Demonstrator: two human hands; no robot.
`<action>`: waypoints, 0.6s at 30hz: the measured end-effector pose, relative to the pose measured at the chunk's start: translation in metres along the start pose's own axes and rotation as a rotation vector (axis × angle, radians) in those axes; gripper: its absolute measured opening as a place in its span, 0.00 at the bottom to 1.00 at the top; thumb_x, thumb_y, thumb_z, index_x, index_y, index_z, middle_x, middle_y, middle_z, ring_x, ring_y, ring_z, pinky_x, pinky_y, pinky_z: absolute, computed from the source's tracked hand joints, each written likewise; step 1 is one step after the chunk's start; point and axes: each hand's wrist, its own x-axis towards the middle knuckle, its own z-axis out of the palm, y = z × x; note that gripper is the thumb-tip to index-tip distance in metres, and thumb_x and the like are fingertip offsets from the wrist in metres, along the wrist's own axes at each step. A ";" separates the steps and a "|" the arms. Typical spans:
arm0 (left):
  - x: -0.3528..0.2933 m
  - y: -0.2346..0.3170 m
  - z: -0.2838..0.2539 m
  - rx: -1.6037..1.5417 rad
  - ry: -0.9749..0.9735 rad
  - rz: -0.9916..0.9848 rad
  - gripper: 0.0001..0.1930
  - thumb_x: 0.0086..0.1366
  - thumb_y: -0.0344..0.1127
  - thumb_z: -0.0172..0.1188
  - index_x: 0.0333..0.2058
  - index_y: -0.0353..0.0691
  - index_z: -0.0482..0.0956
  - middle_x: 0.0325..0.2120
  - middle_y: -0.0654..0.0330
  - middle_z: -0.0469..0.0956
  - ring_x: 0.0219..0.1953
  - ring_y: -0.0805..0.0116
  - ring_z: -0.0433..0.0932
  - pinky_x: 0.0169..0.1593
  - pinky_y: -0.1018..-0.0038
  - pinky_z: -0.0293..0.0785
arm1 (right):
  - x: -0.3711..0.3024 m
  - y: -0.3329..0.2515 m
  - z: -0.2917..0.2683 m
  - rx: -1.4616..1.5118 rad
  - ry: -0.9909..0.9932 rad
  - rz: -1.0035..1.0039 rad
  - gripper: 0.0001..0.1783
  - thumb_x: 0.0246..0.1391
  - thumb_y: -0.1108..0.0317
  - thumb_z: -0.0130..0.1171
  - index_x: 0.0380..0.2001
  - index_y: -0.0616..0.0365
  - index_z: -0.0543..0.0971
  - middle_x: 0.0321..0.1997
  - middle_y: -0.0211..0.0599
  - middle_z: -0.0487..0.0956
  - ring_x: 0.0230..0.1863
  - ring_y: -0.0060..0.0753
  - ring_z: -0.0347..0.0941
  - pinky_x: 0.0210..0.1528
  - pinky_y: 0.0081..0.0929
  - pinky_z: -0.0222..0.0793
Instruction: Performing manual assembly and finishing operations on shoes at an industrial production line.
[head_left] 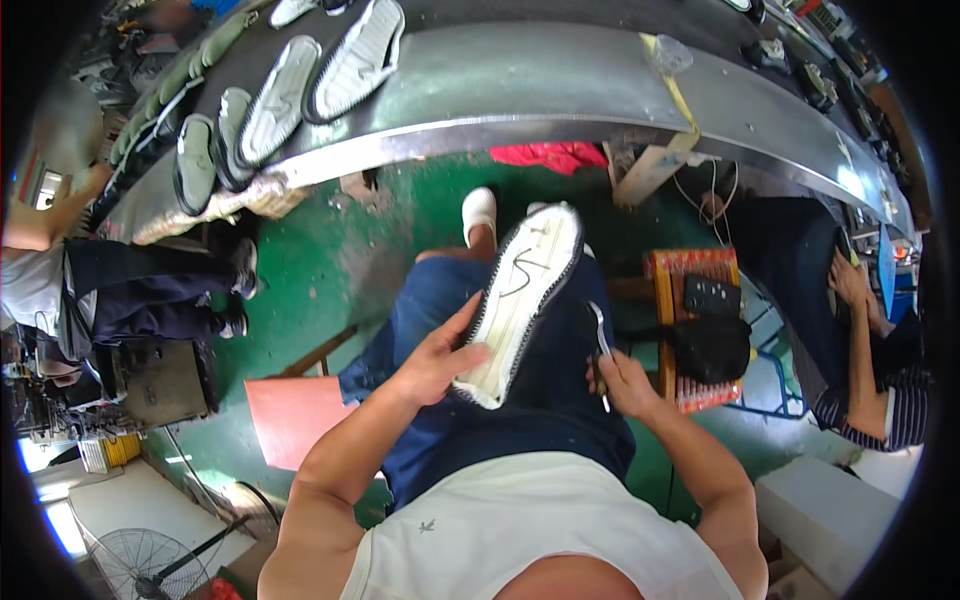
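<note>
Shoes lay toward the left end of the counter, along its near edge; a plastic wad lay farther right. Over the lap, a held shoe was left of a hand tool. Right of these, a pouch lay on a stool.

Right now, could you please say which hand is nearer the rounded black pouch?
The right hand is nearer, just left of the pouch; the left hand is farther left, holding a white, black-edged shoe upper.
</note>
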 end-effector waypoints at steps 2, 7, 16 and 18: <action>0.014 0.069 0.021 -0.015 -0.028 0.133 0.44 0.64 0.30 0.63 0.74 0.37 0.48 0.70 0.55 0.59 0.70 0.64 0.61 0.71 0.66 0.56 | 0.008 0.016 -0.001 0.223 -0.050 0.149 0.24 0.73 0.53 0.42 0.43 0.65 0.75 0.31 0.37 0.80 0.31 0.27 0.79 0.36 0.28 0.75; 0.140 0.243 0.055 0.159 0.110 0.269 0.44 0.64 0.33 0.64 0.73 0.36 0.49 0.60 0.50 0.74 0.57 0.61 0.77 0.60 0.65 0.74 | 0.029 0.017 -0.017 0.248 -0.139 0.146 0.26 0.73 0.50 0.41 0.44 0.66 0.75 0.33 0.38 0.81 0.32 0.27 0.79 0.36 0.27 0.75; 0.427 0.381 -0.029 2.465 0.726 0.634 0.31 0.65 0.38 0.55 0.68 0.49 0.64 0.57 0.51 0.77 0.62 0.51 0.73 0.66 0.45 0.60 | 0.064 0.020 -0.044 0.539 -0.213 0.236 0.29 0.72 0.45 0.43 0.48 0.65 0.73 0.37 0.42 0.81 0.34 0.35 0.80 0.38 0.32 0.76; 0.446 0.376 -0.049 2.425 0.296 0.060 0.32 0.64 0.34 0.50 0.69 0.49 0.62 0.60 0.49 0.75 0.69 0.45 0.63 0.71 0.49 0.55 | 0.074 0.011 -0.054 0.528 -0.221 0.222 0.30 0.72 0.44 0.42 0.48 0.65 0.73 0.37 0.43 0.81 0.34 0.35 0.81 0.36 0.31 0.76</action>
